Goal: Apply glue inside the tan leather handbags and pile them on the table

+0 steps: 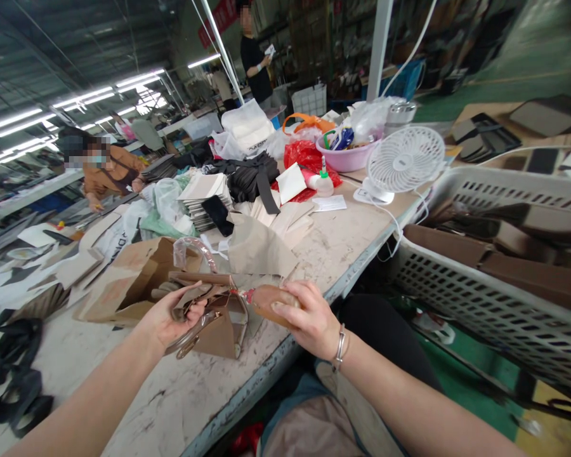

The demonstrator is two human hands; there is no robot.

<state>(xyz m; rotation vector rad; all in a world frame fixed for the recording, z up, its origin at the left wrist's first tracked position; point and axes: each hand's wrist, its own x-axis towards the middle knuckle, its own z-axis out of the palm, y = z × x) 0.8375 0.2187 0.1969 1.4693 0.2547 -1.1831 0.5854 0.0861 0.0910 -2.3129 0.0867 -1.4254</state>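
Here's the workbench [345,238], pale top scuffed and stained, paint chipping along its edge! Clockwise from mid-view: open cardboard box [111,298] at eight o'clock, black strips [21,377] farther out that way; stacked pale panels [200,202] at ten; lilac basin [345,157] at one; white paper slip [330,203] and desk fan [404,162] at two.

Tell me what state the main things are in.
Brown boxy leather-like handbag: held in the left hand
Amber rounded bottle: tipped sideways, gripped by the right hand
Brown cardboard box: open
White plastic fan: upright; running or not, unclear
Round lilac plastic basin: filled
White perforated plastic crate: loaded with brown pieces
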